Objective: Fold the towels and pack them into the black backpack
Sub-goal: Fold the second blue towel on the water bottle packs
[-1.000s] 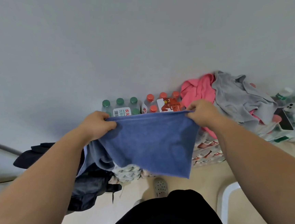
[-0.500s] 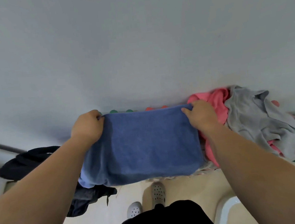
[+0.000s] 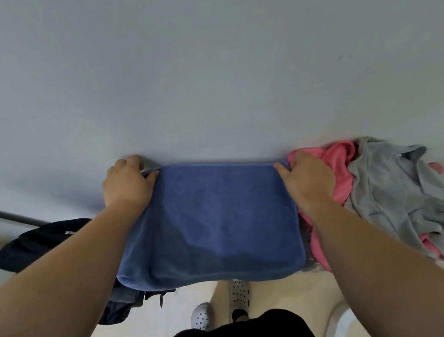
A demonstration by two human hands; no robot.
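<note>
Beside a dark heap at far left, probably the black backpack (image 3: 42,246), the left hand (image 3: 125,186) pinches the far left corner of the folded blue terry towel (image 3: 215,222), stretched flat between both hands, while the right hand (image 3: 306,178) pinches its far right corner, against a crumpled pink towel (image 3: 337,163) and grey towel (image 3: 394,188).

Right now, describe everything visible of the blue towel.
The blue towel is a soft, plush cloth that looks folded double into a wide rectangle, with a stitched hem along its far edge and a rounded fold along its near edge. It is spread out nearly flat. The left hand pinches its far left corner and the right hand its far right corner. Its right side meets a pink cloth. What lies under it is hidden.
</note>
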